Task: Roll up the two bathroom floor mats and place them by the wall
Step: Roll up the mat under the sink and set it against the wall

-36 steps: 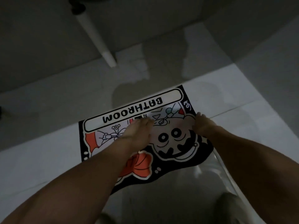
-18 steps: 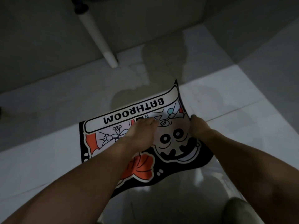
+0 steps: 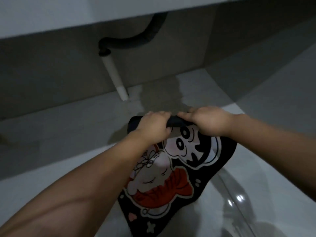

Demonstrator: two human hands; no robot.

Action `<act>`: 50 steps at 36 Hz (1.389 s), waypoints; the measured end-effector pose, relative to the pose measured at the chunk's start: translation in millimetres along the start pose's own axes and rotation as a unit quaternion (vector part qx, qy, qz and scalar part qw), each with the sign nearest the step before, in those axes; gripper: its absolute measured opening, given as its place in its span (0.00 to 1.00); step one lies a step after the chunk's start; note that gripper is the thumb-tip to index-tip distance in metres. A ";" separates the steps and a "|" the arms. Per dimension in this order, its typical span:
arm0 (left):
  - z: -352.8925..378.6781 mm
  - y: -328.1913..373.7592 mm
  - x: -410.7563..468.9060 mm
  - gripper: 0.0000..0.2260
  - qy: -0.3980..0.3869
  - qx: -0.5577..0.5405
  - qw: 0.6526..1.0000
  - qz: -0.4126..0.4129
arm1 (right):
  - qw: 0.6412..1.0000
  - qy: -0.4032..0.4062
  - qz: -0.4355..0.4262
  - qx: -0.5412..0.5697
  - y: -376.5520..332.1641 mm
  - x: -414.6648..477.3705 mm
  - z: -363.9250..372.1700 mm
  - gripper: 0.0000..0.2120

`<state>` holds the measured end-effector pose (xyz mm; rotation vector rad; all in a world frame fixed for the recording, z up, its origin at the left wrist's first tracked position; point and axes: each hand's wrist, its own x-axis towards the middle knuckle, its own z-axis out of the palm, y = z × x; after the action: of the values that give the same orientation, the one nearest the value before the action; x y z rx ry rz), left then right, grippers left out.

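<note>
On the white floor (image 3: 51, 168), the left hand (image 3: 153, 127) and the right hand (image 3: 210, 120) are both squeezing the rolled far end of the cartoon mat (image 3: 171, 177), fingers curled tight.

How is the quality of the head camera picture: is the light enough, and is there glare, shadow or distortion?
Head view: the light is dim and grey, yet the black cartoon-printed floor mat and both hands, left hand and right hand, read clearly; small glare spots on the glossy pale floor tiles; dark shadow under the counter around the black drain hose; wide-angle bending curves the edges.
</note>
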<state>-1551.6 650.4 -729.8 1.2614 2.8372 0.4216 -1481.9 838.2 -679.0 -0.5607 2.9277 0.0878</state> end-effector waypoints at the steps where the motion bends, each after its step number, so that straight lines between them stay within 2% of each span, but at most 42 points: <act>1: -8.4 1.2 -0.4 0.19 -0.008 -0.014 1.000 -0.008 | 1.000 0.002 -0.012 -0.021 0.4 0.6 -11.9 0.32; 4: -37.1 6.0 -0.9 0.13 -0.007 -0.047 0.998 -0.029 | 0.997 0.036 -0.042 -0.061 1.4 -1.1 -35.9 0.29; 7: -63.0 9.3 -6.6 0.15 0.002 -0.028 1.000 -0.001 | 0.990 0.106 -0.060 -0.065 -1.5 -9.2 -47.9 0.31; 10: -79.1 9.1 -12.2 0.18 -0.008 0.026 0.999 0.020 | 0.983 0.145 -0.073 -0.086 -2.5 -15.5 -54.2 0.23; 13: -88.0 9.1 -16.1 0.16 -0.041 0.012 0.999 0.029 | 0.977 0.142 -0.098 -0.127 -5.3 -17.4 -59.5 0.18; 16: -99.7 5.9 -20.4 0.16 -0.088 -0.020 0.996 0.026 | 0.981 0.123 -0.095 -0.120 -7.2 -17.1 -63.6 0.23; 20: -105.9 -4.0 -27.2 0.12 -0.108 -0.012 0.994 -0.015 | 0.969 0.152 -0.114 -0.157 -8.8 -14.8 -60.3 0.32; 23: -100.9 -6.4 -32.4 0.13 -0.108 -0.003 0.994 -0.027 | 0.946 0.198 -0.153 -0.208 -11.7 -15.3 -54.8 0.32; 27: -89.6 -9.9 -36.4 0.14 -0.049 0.043 0.998 0.008 | 0.937 0.203 -0.159 -0.233 -13.5 -15.7 -47.2 0.32; 33: -90.3 -12.4 -36.7 0.16 -0.078 -0.018 0.997 0.020 | 0.939 0.202 -0.161 -0.227 -13.5 -16.7 -46.5 0.30; 36: -93.6 -13.0 -35.4 0.15 -0.102 0.001 0.995 0.002 | 0.937 0.203 -0.167 -0.228 -12.2 -16.1 -45.6 0.30; 43: -92.4 -12.8 -34.0 0.12 -0.019 0.115 0.993 0.007 | 0.943 0.187 -0.172 -0.214 -12.7 -15.1 -45.9 0.32; 50: -96.4 -11.3 -36.7 0.12 -0.049 0.055 0.997 0.023 | 0.945 0.189 -0.179 -0.198 -11.1 -19.3 -50.0 0.32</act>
<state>-1546.2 593.2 -643.4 1.3287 2.7876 0.2002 -1467.3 830.6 -626.9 -1.2920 3.1175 0.5934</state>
